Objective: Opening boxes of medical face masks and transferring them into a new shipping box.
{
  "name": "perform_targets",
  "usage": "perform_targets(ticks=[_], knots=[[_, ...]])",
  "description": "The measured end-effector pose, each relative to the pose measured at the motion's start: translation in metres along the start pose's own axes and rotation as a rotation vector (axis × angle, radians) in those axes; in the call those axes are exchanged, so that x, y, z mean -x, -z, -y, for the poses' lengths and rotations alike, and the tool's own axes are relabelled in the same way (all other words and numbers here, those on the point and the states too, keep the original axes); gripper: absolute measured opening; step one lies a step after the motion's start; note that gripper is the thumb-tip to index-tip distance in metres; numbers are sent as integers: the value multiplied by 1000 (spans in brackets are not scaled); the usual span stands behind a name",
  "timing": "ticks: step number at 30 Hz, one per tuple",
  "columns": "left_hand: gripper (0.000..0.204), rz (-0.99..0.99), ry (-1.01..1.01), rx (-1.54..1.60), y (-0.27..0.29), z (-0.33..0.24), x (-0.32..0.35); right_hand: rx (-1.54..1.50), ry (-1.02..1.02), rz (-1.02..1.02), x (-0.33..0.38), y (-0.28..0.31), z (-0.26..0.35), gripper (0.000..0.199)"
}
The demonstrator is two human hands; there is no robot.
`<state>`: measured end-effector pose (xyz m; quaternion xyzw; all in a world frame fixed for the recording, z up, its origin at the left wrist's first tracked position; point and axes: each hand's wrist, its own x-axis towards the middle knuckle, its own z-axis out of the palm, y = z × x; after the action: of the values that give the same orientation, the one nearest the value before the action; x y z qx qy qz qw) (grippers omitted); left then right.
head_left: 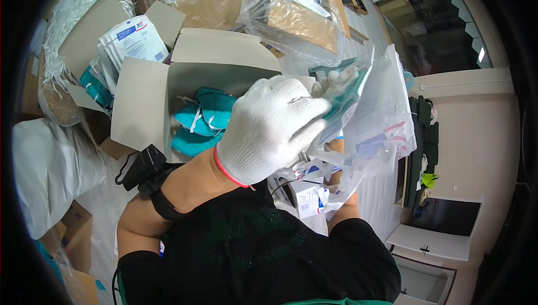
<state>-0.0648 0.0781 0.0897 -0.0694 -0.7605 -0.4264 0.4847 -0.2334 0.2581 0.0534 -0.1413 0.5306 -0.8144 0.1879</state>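
My left hand point(272, 123), in a white knit glove with a red cuff, reaches across the front of me. Its fingers are closed at the near edge of a clear plastic bag point(386, 103) printed in blue and pink, with a teal layer in it. Behind the plastic, the curled white-gloved fingers of my right hand point(336, 78) grip the bag; plastic covers most of that hand. Left of my left hand, an open grey cardboard box point(140, 103) holds several teal face masks point(206, 115) with white straps.
A second open box point(92, 33) with printed white packets point(134, 38) stands at the far left. Ahead are plastic-wrapped brown cartons point(302, 16). A small white printed box point(308, 201) lies below the bag. A white sack point(53, 173) rests at the left.
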Motion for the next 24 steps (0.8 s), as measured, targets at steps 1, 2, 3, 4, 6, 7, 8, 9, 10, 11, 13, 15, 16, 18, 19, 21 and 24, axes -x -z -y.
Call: perform_targets(ticks=[1, 2, 3, 4, 6, 7, 8, 9, 10, 11, 13, 15, 16, 18, 19, 21, 24], knots=[[28, -14, 3, -36, -1, 1, 1, 11, -3, -3, -2, -1, -1, 28], [28, -10, 30, -73, -2, 1, 1, 20, -9, -6, -4, -1, -2, 28], [29, -6, 57, -111, -1, 1, 2, 23, -13, -6, -6, -1, -3, 28], [29, -4, 79, -146, -1, 1, 1, 21, -17, -11, -9, -1, -2, 28], [27, 14, 108, -171, 0, 2, 1, 1, -38, -17, -12, -1, -1, 28], [27, 18, 111, -185, 0, 5, -2, -15, -43, -20, -17, -1, 0, 28], [26, 12, 138, -207, -1, 6, -2, -24, -57, -24, -19, -2, 1, 28], [25, 6, 165, -227, -2, 6, 1, -25, -75, -37, -18, -2, 1, 28], [24, -5, 189, -282, -1, 10, 4, -40, -106, -35, -22, -4, -7, 28], [18, -26, 222, -266, -1, 12, 2, -40, -125, -47, -22, -5, -8, 28], [14, -48, 352, -135, 0, 22, 4, 7, -122, -53, -26, -9, -8, 28], [13, -12, 474, -45, 2, 34, 11, 180, -43, -21, -29, -15, -9, 24], [12, 13, 443, -81, 3, 38, 16, 291, 12, -6, -29, -17, -9, 22], [12, 22, 447, -95, 7, 41, 20, 402, 39, 26, -35, -27, -5, 21], [12, 12, 486, -71, 9, 41, 22, 407, 4, 42, -36, -32, -3, 20], [10, -27, 516, -18, 11, 52, 27, 442, 24, 104, -47, -29, -10, 20], [15, -110, 894, 298, 19, 66, 32, 450, 124, 63, -67, -33, -20, 19]])
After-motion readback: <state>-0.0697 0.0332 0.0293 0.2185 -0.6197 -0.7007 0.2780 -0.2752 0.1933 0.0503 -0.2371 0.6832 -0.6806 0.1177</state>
